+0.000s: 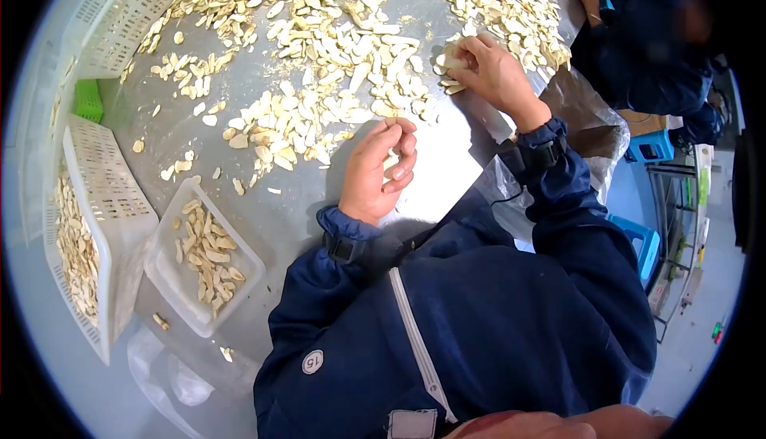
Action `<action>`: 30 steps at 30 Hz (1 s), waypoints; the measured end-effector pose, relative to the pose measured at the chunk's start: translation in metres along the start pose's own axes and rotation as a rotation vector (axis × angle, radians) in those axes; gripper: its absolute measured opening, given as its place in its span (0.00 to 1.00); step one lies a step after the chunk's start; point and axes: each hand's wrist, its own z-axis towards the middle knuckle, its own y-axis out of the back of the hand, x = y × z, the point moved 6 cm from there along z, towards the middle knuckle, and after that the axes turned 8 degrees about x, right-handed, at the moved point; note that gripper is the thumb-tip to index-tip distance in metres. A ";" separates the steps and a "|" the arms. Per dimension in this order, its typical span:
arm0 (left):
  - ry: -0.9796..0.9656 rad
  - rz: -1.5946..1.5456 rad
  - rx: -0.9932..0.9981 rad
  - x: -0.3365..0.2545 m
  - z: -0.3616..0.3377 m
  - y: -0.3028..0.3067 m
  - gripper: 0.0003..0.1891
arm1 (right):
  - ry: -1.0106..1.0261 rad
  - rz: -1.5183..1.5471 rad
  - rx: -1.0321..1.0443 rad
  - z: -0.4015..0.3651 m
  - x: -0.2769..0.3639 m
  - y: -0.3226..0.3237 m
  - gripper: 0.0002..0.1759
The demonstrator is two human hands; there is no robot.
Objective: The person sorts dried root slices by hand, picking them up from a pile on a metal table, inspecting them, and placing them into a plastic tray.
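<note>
Pale, dried-looking slices (319, 112) lie spread over a metal table (279, 208), heaped thicker at the far side. My left hand (373, 169) is held above the near edge of the spread, its fingers curled inward. Something pale shows between its fingers and palm, too hidden to name surely. Farther right, my right hand (496, 76) pinches a pale slice (455, 61) between thumb and fingers, right beside the heap. More slices lie under and around those fingertips.
At left stand a white plastic tub (257, 267) with slices in it and a white perforated basket (120, 200) holding more. Another perforated crate (120, 24) and a green container (88, 100) are behind. A plastic bag (586, 120) and a co-worker (654, 48) are at right.
</note>
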 end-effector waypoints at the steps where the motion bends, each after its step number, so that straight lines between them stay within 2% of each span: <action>1: -0.001 0.006 -0.002 0.000 0.000 0.000 0.08 | -0.011 0.001 0.018 -0.001 -0.002 -0.001 0.14; 4: 0.000 -0.002 0.007 0.000 -0.001 0.000 0.09 | 0.016 0.038 0.065 -0.009 0.000 -0.002 0.10; 6: -0.054 0.467 -0.105 -0.006 -0.001 -0.003 0.09 | 0.200 0.050 -0.066 -0.020 0.004 0.002 0.10; 7: -0.072 0.573 -0.127 -0.007 -0.001 -0.004 0.09 | 0.290 0.055 -0.132 -0.026 0.005 0.006 0.10; 8: -0.088 0.679 -0.154 -0.008 -0.001 -0.005 0.09 | 0.268 0.039 -0.193 -0.030 -0.001 0.011 0.12; 10: -0.082 0.539 -0.117 -0.006 -0.001 -0.003 0.09 | 0.219 0.005 -0.316 -0.041 -0.009 0.023 0.14; 11: -0.066 0.421 -0.093 -0.004 -0.001 -0.001 0.09 | 0.136 0.035 -0.282 -0.043 -0.016 0.023 0.15; 13: 0.003 -0.006 -0.004 0.001 0.001 0.003 0.09 | -0.026 0.097 -0.216 -0.046 -0.024 0.022 0.16; 14: 0.001 -0.006 0.000 0.001 0.001 0.003 0.08 | -0.022 0.145 -0.149 -0.046 -0.020 0.017 0.16; 15: -0.001 -0.006 0.004 0.001 0.001 0.002 0.08 | 0.115 0.097 -0.153 -0.042 -0.008 0.013 0.14; 18: -0.006 0.002 0.012 0.001 0.001 0.002 0.08 | 0.304 0.008 -0.118 -0.038 0.021 -0.001 0.13; 21: -0.003 0.015 0.006 0.000 0.000 0.002 0.08 | 0.289 -0.005 -0.078 -0.033 0.028 0.001 0.12; 22: 0.001 0.017 0.000 0.001 -0.001 0.002 0.08 | 0.248 0.015 -0.144 -0.032 0.022 0.002 0.12; 25: -0.083 0.625 -0.107 -0.006 -0.001 -0.003 0.10 | 0.045 0.182 -0.168 -0.036 0.011 0.007 0.10; 27: -0.092 0.877 -0.145 -0.008 0.000 -0.003 0.11 | 0.160 0.213 -0.205 -0.044 0.020 0.010 0.12; 29: -0.060 0.688 -0.118 -0.004 0.000 -0.001 0.13 | 0.287 0.249 -0.184 -0.054 0.036 0.007 0.14; 30: -0.037 0.407 -0.082 -0.001 -0.001 -0.002 0.14 | 0.355 0.271 -0.149 -0.060 0.047 0.003 0.16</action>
